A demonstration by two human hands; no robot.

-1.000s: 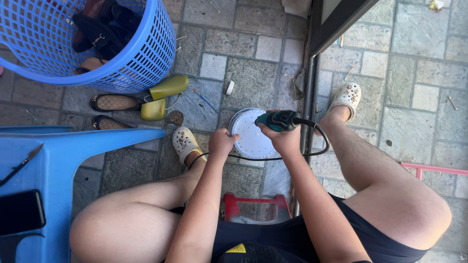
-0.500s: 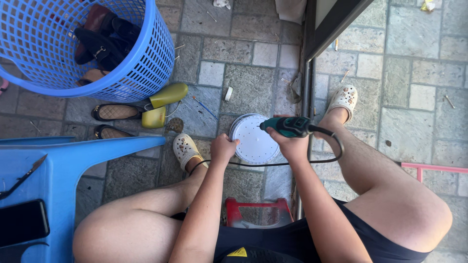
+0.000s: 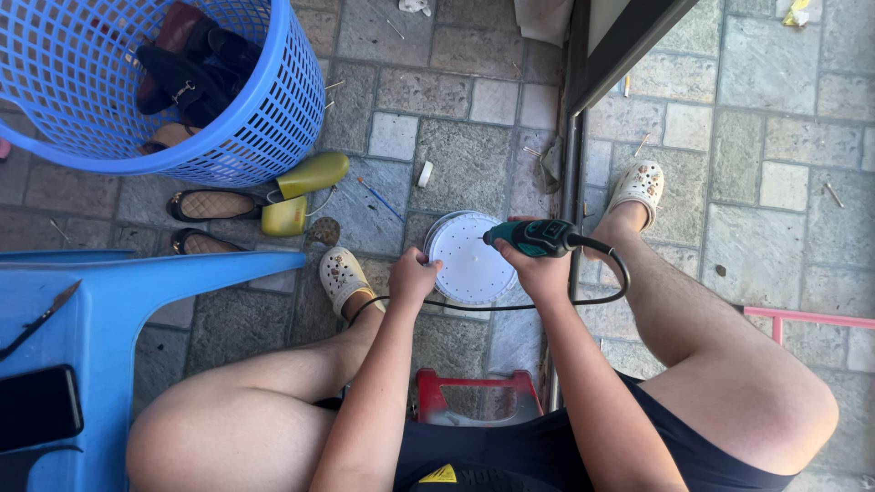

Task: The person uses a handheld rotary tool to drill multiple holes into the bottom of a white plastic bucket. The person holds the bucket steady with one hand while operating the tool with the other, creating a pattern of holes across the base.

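Note:
A round white perforated plastic disc [image 3: 469, 262] is held between my knees, above the paving stones. My left hand [image 3: 415, 276] grips its left rim. My right hand [image 3: 540, 266] is wrapped around a green and black corded rotary tool [image 3: 533, 238], whose tip points left and touches the disc's upper face. The tool's black cord [image 3: 583, 296] loops under my right wrist and runs left beneath the disc. I sit on a small red stool [image 3: 474, 396], wearing cream clogs.
A blue plastic basket [image 3: 246, 128] holding dark shoes stands at the top left. Yellow and black flat shoes [image 3: 292, 196] lie below it. A blue plastic table [image 3: 118, 310] with a dark phone [image 3: 36, 407] is at the left. A dark metal door frame [image 3: 572, 164] runs down the middle.
The view has shifted slightly. My hands and the tool stay on the disc, in nearly the same pose.

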